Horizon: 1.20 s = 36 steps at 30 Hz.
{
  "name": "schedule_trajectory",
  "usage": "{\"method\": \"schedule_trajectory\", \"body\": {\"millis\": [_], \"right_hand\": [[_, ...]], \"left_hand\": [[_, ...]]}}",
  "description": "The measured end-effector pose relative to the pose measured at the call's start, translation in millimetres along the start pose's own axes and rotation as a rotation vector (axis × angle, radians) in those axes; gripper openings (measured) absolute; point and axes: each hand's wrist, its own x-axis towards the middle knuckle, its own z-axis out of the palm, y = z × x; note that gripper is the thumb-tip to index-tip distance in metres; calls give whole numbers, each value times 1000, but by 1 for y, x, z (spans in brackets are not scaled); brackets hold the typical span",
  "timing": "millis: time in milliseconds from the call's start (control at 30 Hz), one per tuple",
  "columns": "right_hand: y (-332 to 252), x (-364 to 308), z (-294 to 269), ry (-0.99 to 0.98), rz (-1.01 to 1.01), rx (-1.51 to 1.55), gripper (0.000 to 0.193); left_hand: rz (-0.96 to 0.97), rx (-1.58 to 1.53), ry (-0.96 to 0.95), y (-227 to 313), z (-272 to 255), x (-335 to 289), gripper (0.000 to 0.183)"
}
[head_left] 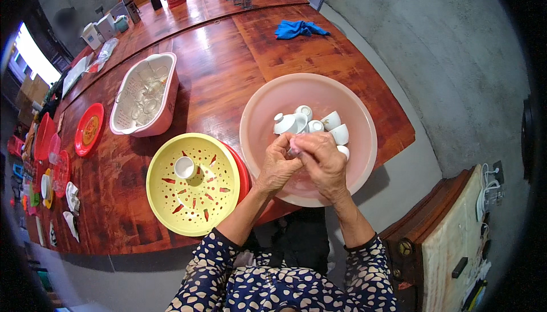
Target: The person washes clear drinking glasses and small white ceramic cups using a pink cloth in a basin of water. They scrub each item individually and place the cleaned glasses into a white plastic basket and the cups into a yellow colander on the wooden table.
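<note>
Both my hands meet above the near half of a large pale pink basin [364,158]. My left hand [277,167] is closed, its fingers curled around something mostly hidden. Against it presses my right hand [325,161], also closed, with a small pink cloth-like piece [294,144] showing between the fingers. Just beyond my hands, several white cups lie in the basin, among them a tilted cup [331,120] and another cup [339,134] on the right. A white lidded bowl [285,123] rests at their left.
Left of the basin stands a yellow colander [162,209] holding one white cup [184,167]. Behind it is a pink-and-white tub [171,87] of clear glassware. A blue cloth [299,29] lies farther back; a red plate [80,141] sits left. A wooden cabinet [419,238] stands right.
</note>
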Motion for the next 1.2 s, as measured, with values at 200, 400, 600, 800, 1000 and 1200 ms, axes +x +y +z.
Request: {"method": "schedule_trajectory", "body": {"millis": [200,400,600,800,1000,1200], "right_hand": [[12,4,-7,89,537,481,16],[20,-6,1,135,559,697,21],[37,-33,5,10,603,431,21],[36,-38,-11,-355,844,199,19],[26,-43,-15,-868,450,-151,21],[7,-57,-21,-921,421,-26,21]], "left_hand": [[-39,-15,-62,4,3,-2,27],[-84,157,-60,5,3,0,32],[-331,379,-82,14,-2,-1,31],[-298,279,141,7,-11,-2,31],[-310,3,219,7,-12,0,27],[-333,-11,272,9,-4,-20,29]]}}
